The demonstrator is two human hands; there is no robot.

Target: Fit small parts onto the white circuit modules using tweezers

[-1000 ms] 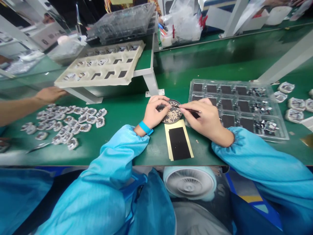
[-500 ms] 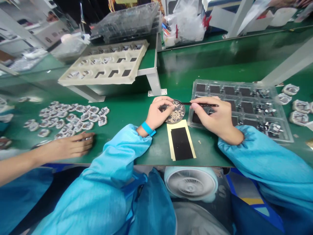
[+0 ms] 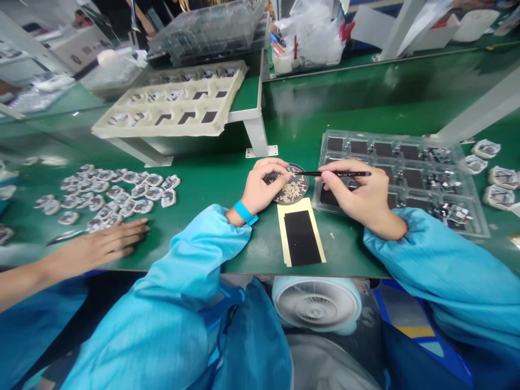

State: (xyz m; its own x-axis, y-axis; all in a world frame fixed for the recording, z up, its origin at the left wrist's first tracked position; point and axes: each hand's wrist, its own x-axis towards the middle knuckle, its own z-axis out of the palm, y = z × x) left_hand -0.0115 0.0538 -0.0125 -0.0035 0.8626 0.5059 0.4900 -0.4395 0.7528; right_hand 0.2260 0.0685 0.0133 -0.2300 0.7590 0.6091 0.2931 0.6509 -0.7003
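Note:
My left hand [image 3: 265, 187] is curled over the left side of a round dish [image 3: 296, 190] holding many tiny pale and dark pieces. Its thumb and forefinger come together above the dish; whatever lies between them is too small to make out. My right hand [image 3: 359, 197] grips dark, slim tweezers [image 3: 333, 174] nearly level, their points close to the left fingertips. Just below the dish, a black rectangular sheet [image 3: 303, 238] lies on yellow paper [image 3: 281, 230]. Behind my right hand sits a clear plastic tray [image 3: 481, 222] with dark squares and small shiny parts in its compartments.
A co-worker's hand [image 3: 116, 241] rests at the left, beside many small white-wrapped parts [image 3: 114, 192]. A cream compartment tray [image 3: 162, 130] stands on a raised shelf with a white metal leg [image 3: 257, 135]. More wrapped parts [image 3: 502, 177] lie far right. A small fan [image 3: 317, 306] is below the table edge.
The tweezers and my right hand have shifted slightly right. My left hand stays at the dish. The co-worker's hand has moved left and flattened; the small object at its fingers no longer shows.

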